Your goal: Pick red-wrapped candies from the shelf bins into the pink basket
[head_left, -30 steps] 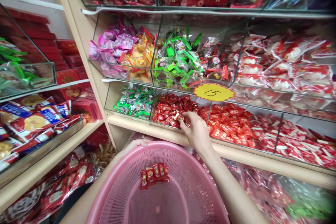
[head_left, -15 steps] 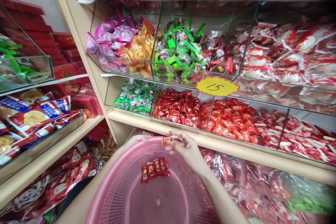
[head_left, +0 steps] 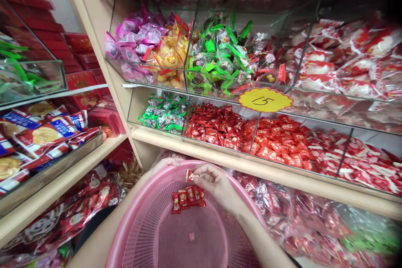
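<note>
The left hand is holding the far left rim of the pink basket; the right hand is hovering over this basket, its fingers pinching against the thumb.

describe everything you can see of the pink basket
The pink basket is round, apparently plastic, with a thick smooth rim and perforated walls and base. It is open side up below the wooden shelf, its near side cut off by the picture. The left hand touches its far left rim. Red-wrapped candies lie inside; the right hand holds a single candy above them.
</note>
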A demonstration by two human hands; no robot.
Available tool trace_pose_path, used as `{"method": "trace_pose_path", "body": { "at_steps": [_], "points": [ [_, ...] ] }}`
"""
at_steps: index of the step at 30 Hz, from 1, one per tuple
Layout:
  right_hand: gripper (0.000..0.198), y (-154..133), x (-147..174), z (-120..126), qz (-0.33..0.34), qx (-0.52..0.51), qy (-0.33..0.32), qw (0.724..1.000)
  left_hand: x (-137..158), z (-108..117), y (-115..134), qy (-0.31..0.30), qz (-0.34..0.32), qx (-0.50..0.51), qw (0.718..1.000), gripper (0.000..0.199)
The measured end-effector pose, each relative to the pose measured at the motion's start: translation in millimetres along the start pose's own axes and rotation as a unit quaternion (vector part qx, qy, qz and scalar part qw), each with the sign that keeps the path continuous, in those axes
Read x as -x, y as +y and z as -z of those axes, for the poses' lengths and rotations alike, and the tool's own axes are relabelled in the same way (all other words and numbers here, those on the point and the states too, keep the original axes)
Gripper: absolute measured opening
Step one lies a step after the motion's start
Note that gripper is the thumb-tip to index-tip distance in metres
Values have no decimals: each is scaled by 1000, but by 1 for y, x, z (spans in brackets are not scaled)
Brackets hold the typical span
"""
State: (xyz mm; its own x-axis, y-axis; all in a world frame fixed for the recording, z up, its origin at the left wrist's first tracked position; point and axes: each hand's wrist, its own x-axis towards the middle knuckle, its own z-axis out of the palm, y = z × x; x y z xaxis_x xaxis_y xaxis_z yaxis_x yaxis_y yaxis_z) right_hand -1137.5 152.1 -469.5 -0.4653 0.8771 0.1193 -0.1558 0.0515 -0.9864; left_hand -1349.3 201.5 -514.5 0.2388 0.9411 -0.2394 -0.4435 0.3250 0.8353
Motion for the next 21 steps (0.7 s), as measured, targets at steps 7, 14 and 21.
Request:
{"method": "trace_pose_path", "body": {
  "at_steps": [7,14,21],
  "points": [
    [35,7,1,1,-62,-25,-14,998,-2,0,-1,8,15,2,1000,34],
    [34,23,-3,8,-79,0,18,997,-1,1,0,8,10,6,1000,34],
    [28,48,-6,18,-85,137,59,985,-2,0,0,4,-2,6,1000,32]
  ]
}}
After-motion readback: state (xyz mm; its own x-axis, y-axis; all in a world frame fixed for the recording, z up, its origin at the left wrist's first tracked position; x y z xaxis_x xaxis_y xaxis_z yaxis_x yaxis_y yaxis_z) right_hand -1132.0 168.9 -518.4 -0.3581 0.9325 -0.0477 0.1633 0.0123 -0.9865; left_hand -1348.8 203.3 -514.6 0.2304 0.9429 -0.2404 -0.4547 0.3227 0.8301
